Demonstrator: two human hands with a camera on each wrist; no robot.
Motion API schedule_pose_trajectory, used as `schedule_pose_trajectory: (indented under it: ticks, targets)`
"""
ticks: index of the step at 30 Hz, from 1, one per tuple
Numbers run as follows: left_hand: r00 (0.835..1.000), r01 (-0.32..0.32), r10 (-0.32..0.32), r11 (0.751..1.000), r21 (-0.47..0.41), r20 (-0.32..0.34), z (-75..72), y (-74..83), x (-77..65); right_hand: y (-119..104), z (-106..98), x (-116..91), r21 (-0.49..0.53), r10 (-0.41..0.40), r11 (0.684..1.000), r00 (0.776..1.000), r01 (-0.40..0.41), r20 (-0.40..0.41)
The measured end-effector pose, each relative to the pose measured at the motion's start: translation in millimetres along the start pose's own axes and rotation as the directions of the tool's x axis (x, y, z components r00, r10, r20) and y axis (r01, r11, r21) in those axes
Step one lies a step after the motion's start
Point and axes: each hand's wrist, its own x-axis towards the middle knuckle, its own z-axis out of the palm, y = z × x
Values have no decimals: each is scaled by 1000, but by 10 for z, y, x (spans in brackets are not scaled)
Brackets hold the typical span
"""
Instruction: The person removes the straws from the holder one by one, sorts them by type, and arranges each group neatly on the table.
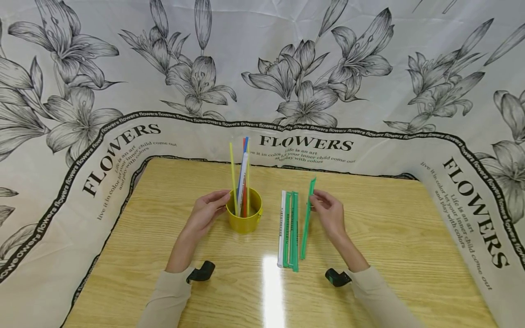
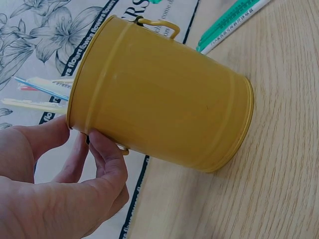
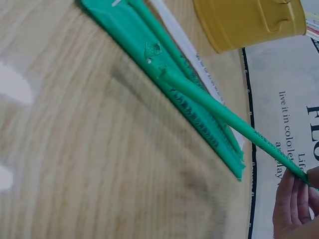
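Observation:
A small yellow metal bucket (image 1: 244,225) stands upright on the table, with several thin straws (image 1: 242,182) in yellow, blue, red and white leaning inside it. My left hand (image 1: 202,214) pinches the bucket's rim on its left side; the left wrist view shows the thumb at the rim and the fingers by the side handle. With my right hand (image 1: 330,216) I hold a green paper-wrapped straw (image 1: 306,228) near its upper end, tilted, its lower end towards me. Just left of it lie several wrapped straws side by side, green (image 1: 294,237) and white (image 1: 281,228).
The wooden table (image 1: 369,209) reaches back to a hanging cloth (image 1: 229,98) printed with flowers and lettering, which also borders both sides. A bright light reflection (image 1: 273,291) falls on the tabletop near me. Black wrist cameras sit at both cuffs.

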Motion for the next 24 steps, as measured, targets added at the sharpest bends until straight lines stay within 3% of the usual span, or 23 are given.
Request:
schedule_pose_trajectory:
  ticks: [11,24]
  targets:
    - [1000,-3,3,1000,2,1,-4,-2,7,186,36,-23,-101,43,994,999,-41,16]
    - [1000,-5,5,1000,2,-6,-10,-16,25,332,92,26,-221,17,975,1000,-11,26]
